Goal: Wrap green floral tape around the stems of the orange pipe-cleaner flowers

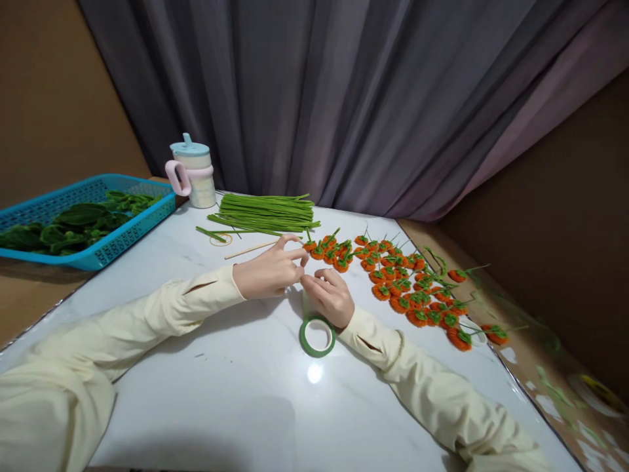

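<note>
My left hand [275, 270] and my right hand [333, 298] meet fingertip to fingertip above the middle of the table. Both are closed in a pinch, the left index finger arched above the thumb. Whatever lies between the fingertips is too small to make out. Just below my right hand is a roll of green tape [306, 347], and a faint pale strip seems to run from it up towards the fingers. Small orange pumpkins [381, 292] with green tops and thin stems lie in groups beyond and right of my hands. Left of them rests a thin wooden stick [249, 250].
A bundle of green fuzzy stems [268, 213] lies at the back, near a rubber band [221, 240]. At the back left stands a lidded tumbler [200, 177]. A blue basket [93, 257] holds green leaf pieces. Paper scraps [548, 406] litter the right side.
</note>
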The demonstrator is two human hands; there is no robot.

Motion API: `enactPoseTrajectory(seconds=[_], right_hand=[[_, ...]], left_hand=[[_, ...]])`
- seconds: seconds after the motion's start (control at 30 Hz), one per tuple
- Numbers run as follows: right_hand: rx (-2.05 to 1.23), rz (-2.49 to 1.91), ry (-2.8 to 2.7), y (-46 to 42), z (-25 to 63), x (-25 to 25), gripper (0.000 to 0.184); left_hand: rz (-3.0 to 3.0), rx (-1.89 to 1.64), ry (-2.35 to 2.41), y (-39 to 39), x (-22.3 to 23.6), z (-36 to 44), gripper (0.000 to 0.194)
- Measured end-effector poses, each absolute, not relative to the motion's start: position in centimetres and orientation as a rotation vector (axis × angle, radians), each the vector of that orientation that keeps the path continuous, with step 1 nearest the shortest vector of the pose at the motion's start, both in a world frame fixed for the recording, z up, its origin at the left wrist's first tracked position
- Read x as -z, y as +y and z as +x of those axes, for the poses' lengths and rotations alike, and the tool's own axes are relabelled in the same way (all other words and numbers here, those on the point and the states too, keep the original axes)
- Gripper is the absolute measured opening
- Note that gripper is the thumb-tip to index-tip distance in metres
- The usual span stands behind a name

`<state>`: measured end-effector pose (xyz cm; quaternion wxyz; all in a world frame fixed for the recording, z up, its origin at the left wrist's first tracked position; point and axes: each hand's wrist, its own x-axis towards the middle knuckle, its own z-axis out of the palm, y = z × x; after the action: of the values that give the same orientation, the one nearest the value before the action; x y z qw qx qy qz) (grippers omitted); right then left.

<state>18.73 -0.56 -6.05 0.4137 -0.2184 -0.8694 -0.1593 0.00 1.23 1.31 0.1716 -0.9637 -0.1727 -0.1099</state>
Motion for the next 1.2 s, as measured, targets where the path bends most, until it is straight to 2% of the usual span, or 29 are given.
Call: enactPoseTrajectory(seconds=[0.43, 0.63, 0.83, 0.97, 1.2], right_hand=[[0.447, -0.493, -2.228, -0.48, 18.73, 6.52, 0.027], [0.221, -0.619, -2.1, -0.51, 18.48, 6.52, 0.016], [0.082, -0.709, -2.026, -0.74, 18.0, 6.48, 0.016], [0.116, -0.71, -2.006, -0.67, 18.04, 6.59, 0.016], [0.266, -0.603, -2.132, -0.63, 18.55, 6.51, 0.019]], left_hand=[[-2.775, 0.248, -0.504, 0.82, -1.69, -0.09, 0.013], [-2.714, 0.298, -0.622, 0.34, -1.45, 0.12, 0.008], [-2.687, 0.327, -0.599, 0.39, -1.07, 0.29, 0.013], [-2.688, 0.288, -0.564, 0.45, -0.98, 0.25, 0.018], [-2.741, 0.235, -0.537, 0.36, -1.4, 0.05, 0.013]])
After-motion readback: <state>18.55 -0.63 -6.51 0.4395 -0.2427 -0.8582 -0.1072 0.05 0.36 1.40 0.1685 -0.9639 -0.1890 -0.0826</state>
